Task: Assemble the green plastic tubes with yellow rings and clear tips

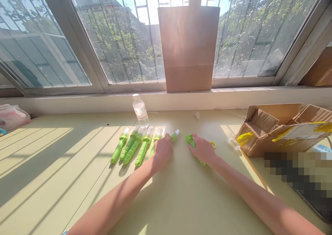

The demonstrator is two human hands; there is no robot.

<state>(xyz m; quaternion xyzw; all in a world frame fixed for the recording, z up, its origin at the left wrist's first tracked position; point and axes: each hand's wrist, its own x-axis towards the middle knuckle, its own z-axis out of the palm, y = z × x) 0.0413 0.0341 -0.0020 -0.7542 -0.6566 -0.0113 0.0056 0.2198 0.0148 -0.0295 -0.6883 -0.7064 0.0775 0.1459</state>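
My left hand (164, 148) is closed around a slim green stick with a clear tip (175, 134), which pokes out past the fingers. Most of that stick is hidden by the hand. My right hand (203, 149) grips a green tube (191, 140) whose ribbed, capless end points up and left. A yellow ring (213, 145) shows behind the right hand's fingers. Left of my left hand, several similar green sticks lie side by side, among them a ribbed green stick with a clear cap (144, 148). Another green stick (157, 135) lies partly under the left hand.
A water bottle (140, 110) stands behind the row of sticks. To the right is an open cardboard box (280, 138) with yellow tape, with a small clear piece (234, 143) beside it. A cardboard sheet (189, 51) leans on the window. A plastic bag (15, 116) lies far left.
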